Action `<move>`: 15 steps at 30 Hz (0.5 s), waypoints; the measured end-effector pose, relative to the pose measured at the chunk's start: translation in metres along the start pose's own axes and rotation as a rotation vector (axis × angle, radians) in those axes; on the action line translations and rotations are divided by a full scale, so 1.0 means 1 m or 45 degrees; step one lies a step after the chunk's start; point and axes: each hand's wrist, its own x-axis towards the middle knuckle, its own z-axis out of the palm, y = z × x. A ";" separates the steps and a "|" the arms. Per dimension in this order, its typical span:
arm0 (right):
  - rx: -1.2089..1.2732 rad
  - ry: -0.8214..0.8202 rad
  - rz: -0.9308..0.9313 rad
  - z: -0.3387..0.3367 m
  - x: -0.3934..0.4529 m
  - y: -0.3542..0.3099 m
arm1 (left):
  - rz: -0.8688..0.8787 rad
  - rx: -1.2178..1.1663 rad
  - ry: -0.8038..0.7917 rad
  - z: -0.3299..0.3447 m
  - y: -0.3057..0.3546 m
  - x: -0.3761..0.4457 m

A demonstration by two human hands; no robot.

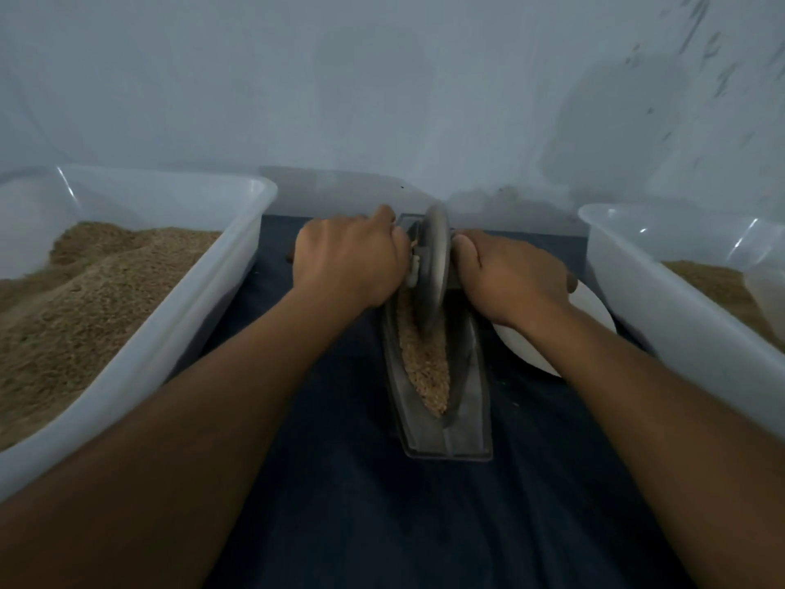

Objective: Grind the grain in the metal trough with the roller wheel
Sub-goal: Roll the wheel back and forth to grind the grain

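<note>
A boat-shaped metal trough (pixel 469 418) lies lengthwise on a dark cloth in the middle. Brown grain (pixel 427 367) fills its groove. A grey metal roller wheel (pixel 433 265) stands upright in the far half of the trough, its lower edge in the grain. My left hand (pixel 348 261) is closed on the wheel's handle on the left side. My right hand (pixel 509 276) is closed on the handle on the right side. Both handles are hidden under the fingers.
A large translucent plastic tub (pixel 238 248) heaped with brown grain stands at the left. A second tub (pixel 628 265) with grain stands at the right. A white plate (pixel 531 346) lies between the trough and the right tub. A pale wall rises just behind.
</note>
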 end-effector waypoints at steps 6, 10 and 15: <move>0.043 -0.162 0.087 0.007 0.043 0.007 | -0.105 -0.097 -0.128 0.015 -0.006 0.032; 0.080 -0.263 0.113 0.007 0.054 0.010 | -0.119 -0.095 -0.126 0.017 -0.005 0.042; 0.063 -0.201 0.103 0.004 0.047 0.007 | -0.125 -0.082 -0.127 0.016 -0.005 0.036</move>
